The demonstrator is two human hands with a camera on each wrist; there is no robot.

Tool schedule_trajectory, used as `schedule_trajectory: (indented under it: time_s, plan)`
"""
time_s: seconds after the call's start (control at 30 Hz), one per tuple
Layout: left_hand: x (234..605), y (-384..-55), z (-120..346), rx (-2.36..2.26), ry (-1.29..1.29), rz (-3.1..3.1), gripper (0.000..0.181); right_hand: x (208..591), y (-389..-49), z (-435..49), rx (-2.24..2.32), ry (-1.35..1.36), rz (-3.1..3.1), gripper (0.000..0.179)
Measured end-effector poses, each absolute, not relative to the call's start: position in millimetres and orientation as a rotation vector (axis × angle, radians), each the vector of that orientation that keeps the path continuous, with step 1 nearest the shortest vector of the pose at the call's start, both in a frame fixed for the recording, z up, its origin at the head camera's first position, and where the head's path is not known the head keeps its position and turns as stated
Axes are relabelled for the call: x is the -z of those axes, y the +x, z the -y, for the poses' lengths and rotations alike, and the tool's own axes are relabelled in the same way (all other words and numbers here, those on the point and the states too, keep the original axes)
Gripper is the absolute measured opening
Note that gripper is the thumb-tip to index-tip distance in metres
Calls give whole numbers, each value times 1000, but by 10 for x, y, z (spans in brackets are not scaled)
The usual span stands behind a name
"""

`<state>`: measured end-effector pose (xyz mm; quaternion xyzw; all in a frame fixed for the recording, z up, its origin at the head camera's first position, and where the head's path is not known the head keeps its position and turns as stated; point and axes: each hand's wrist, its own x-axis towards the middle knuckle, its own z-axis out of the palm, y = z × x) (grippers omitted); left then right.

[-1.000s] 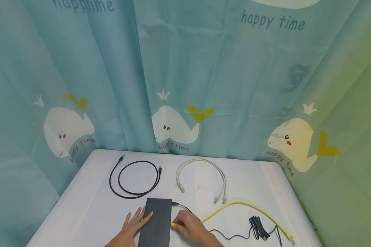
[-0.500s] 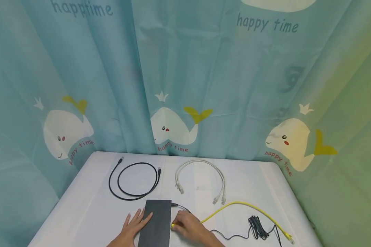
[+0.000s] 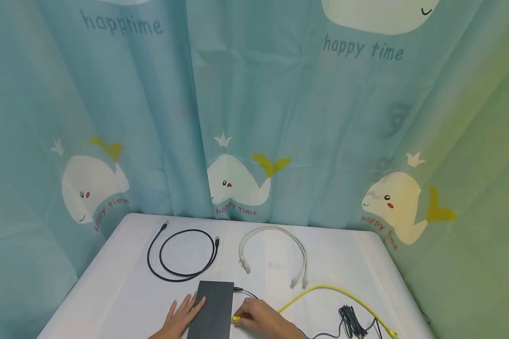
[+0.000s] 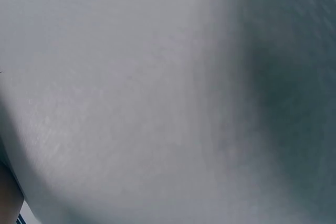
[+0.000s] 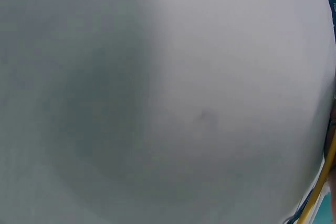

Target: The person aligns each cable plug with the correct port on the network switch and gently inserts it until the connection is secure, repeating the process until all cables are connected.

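A flat black box [image 3: 211, 308], with a thin black cord [image 3: 246, 292] plugged into its right side, lies at the table's near edge. My left hand [image 3: 179, 320] rests on the box's left edge with fingers spread. At the box's right side my right hand [image 3: 260, 318] pinches the yellow plug of a yellow network cable [image 3: 322, 286]. The plug touches or sits at the box's edge; how deep it goes in is hidden. In the right wrist view the yellow cable [image 5: 317, 187] runs down the right border beside part of the hand. The left wrist view shows mostly bare table surface.
A coiled black network cable [image 3: 182, 275] lies at the back left of the white table [image 3: 123, 282]. Grey network cables [image 3: 275, 229] curve at the back centre. A bundled black cord [image 3: 351, 321] lies at the right. A whale-print curtain [image 3: 254, 113] hangs behind.
The head view has tilted up a little, so the table sits lower in it. Both hands keep their places on the box and the yellow plug.
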<state>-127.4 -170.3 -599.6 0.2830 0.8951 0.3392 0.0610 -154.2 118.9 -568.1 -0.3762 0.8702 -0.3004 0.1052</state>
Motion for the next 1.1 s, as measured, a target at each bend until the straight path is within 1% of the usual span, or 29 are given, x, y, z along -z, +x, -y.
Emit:
schedule_trajectory:
  time_s: [0.23,0.43,0.53,0.6,0.7,0.87,0.97,1.1]
  plan:
    - [6002,-1272,1727,-1087,843,-2670,85,5647,-1582,-1334,820,-1265,-2753,15]
    - [6006,-1272,1734,-1093,849,-2679,86,5553,-1715,-1616,766,-1106,-2898,10]
    - [6000,-1261,1718,-1095,845,-2685,86,5530,-1797,-1788,720,-1102,-3036,6]
    - [5996,-1251,1706,-1086,835,-2685,85,5529,-1848,-1898,665,-1087,-3157,8]
    - [5989,-1244,1701,-1073,819,-2683,85,5531,-1913,-2027,558,-972,-3274,18]
    - [5994,-1242,1708,-1063,797,-2682,86,5558,-1976,-2153,364,-665,-3246,27]
    - [5990,-1240,1704,-1069,801,-2687,87,5578,-1991,-2186,351,-557,-3214,26]
    - [5975,-1242,1699,-1080,812,-2699,88,5572,-1988,-2219,420,-528,-3164,21]
